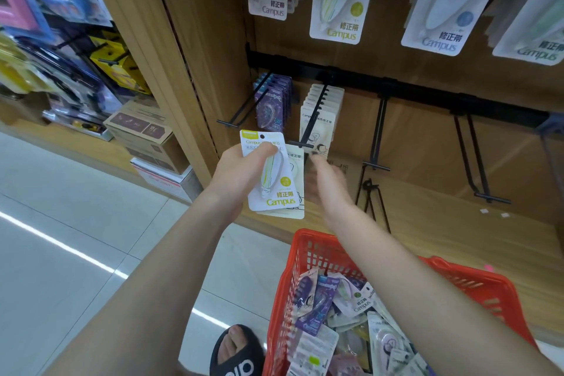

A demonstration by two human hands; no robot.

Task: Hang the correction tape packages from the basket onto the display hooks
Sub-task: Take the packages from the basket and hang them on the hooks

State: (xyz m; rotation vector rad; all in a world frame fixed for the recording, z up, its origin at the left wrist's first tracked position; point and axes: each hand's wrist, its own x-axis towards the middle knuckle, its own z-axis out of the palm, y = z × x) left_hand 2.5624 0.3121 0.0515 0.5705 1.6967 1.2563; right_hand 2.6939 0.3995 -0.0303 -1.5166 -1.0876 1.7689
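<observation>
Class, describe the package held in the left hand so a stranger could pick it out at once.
Start at the red plastic basket by the wooden display. Above it the left hand grips a small stack of white cards. The front one is the white Campus correction tape package, with yellow-green lettering and a yellow-green dot, unlike the plainer white card behind it.
</observation>
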